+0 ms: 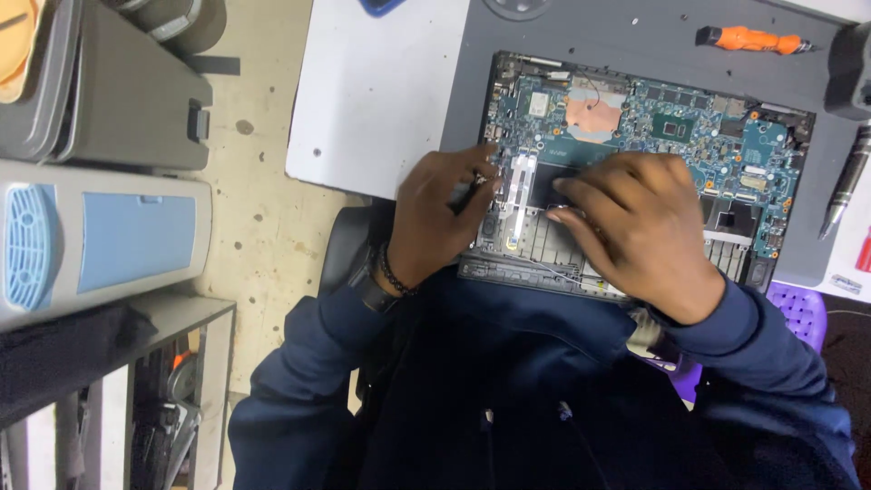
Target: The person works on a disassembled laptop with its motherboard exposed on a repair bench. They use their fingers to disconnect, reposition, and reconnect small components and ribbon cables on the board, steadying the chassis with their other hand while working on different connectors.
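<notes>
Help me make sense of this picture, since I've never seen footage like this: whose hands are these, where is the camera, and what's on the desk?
The camera sits on a person's head and looks down, so both hands are that person's own. They rest on an opened laptop with its cover off, showing the blue circuit board. The left hand, with a bead bracelet at the wrist, lies on the laptop's left part; what it grips is too hidden to tell. The right hand presses its fingertips on a dark flat part in the middle. The laptop lies on a grey mat. An orange screwdriver lies further back, and a silver tool at the right edge.
</notes>
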